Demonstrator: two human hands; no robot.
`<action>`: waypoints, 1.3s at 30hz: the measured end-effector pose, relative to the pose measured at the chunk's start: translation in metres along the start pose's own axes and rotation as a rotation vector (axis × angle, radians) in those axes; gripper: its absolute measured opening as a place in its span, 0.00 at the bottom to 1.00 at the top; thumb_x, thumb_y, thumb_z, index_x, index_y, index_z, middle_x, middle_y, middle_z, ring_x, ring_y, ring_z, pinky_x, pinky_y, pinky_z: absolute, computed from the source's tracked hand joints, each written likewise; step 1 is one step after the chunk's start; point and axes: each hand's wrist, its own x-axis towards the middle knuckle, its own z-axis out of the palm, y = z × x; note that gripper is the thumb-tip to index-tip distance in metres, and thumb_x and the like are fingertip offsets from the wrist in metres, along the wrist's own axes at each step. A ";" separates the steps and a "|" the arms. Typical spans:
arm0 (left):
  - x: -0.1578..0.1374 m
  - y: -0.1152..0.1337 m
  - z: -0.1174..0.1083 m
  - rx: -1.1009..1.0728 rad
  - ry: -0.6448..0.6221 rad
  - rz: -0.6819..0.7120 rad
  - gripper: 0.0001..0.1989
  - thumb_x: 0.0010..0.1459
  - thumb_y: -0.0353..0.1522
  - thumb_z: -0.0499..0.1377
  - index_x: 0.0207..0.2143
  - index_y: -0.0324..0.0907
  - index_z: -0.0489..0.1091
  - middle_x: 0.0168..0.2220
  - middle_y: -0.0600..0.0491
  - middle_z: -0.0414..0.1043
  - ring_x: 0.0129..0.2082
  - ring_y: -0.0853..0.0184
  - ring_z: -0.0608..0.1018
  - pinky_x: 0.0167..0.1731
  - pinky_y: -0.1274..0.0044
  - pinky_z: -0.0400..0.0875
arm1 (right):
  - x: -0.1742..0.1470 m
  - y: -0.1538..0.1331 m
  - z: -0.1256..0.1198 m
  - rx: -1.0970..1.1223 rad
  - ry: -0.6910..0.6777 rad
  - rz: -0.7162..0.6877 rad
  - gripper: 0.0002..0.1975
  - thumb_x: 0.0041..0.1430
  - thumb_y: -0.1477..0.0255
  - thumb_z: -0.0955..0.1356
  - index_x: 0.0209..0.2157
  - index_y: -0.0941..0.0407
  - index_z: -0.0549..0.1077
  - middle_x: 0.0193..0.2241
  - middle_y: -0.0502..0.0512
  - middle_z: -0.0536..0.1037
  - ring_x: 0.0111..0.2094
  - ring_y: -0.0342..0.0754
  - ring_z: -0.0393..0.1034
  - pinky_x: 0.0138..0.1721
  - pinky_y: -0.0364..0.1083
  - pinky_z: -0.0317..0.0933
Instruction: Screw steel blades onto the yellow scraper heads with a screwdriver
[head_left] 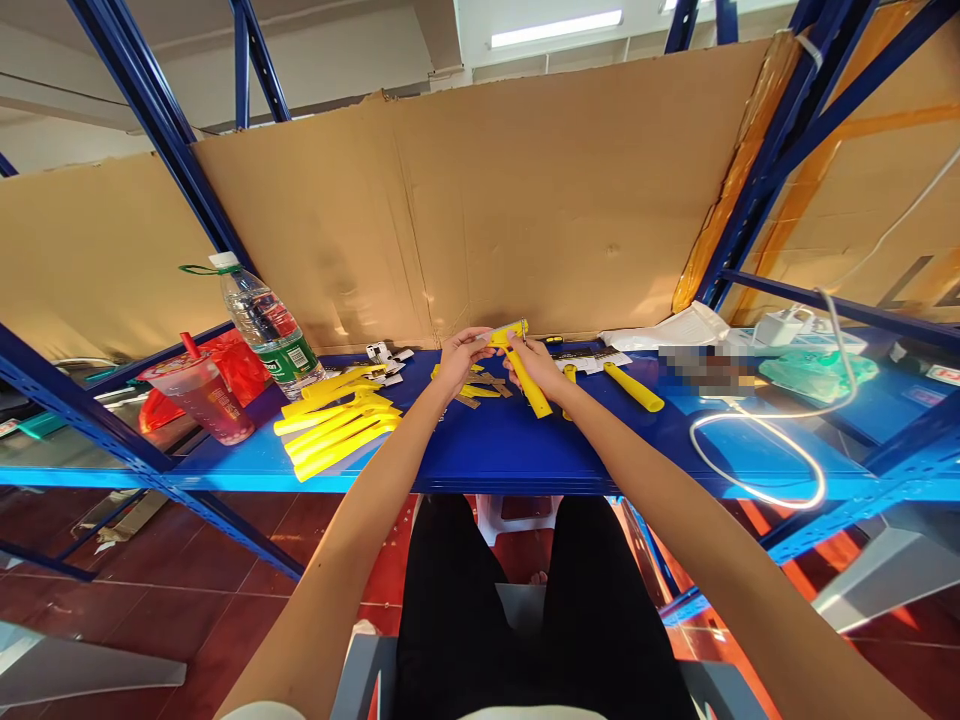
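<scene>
A yellow scraper with a T-shaped head is held up over the blue shelf top. My right hand is closed around it just below the head, its tubular handle pointing down towards me. My left hand pinches at the left end of the head; whether a small part sits between those fingertips is too small to tell. Under my hands lie loose yellow parts and thin flat strips. Left of them several more yellow scrapers are heaped. A yellow handle lies to the right, another yellow piece beside my right wrist.
On the left stand a water bottle and a drink cup with a straw. A looped white cable, a green plastic bag and a white bag lie right. Cardboard walls the back; blue posts frame the shelf.
</scene>
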 end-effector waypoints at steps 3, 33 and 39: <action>-0.001 0.001 0.000 0.015 -0.009 -0.008 0.13 0.54 0.34 0.76 0.42 0.41 0.84 0.37 0.50 0.85 0.34 0.67 0.84 0.50 0.70 0.80 | 0.002 0.002 -0.001 -0.012 -0.003 -0.042 0.26 0.74 0.45 0.73 0.35 0.53 0.72 0.23 0.46 0.72 0.15 0.40 0.63 0.15 0.41 0.57; -0.002 0.005 -0.005 0.029 -0.072 0.026 0.20 0.51 0.43 0.80 0.43 0.44 0.85 0.37 0.52 0.84 0.32 0.71 0.82 0.38 0.78 0.77 | -0.003 0.004 0.000 -0.134 0.014 -0.236 0.28 0.69 0.43 0.76 0.31 0.52 0.70 0.22 0.48 0.73 0.17 0.41 0.64 0.17 0.41 0.63; 0.000 0.004 -0.004 -0.011 -0.050 -0.053 0.20 0.49 0.41 0.81 0.39 0.42 0.81 0.35 0.54 0.82 0.31 0.72 0.82 0.36 0.80 0.76 | 0.000 0.007 -0.002 -0.161 -0.010 -0.281 0.31 0.65 0.39 0.76 0.30 0.52 0.70 0.21 0.48 0.73 0.16 0.41 0.65 0.16 0.42 0.63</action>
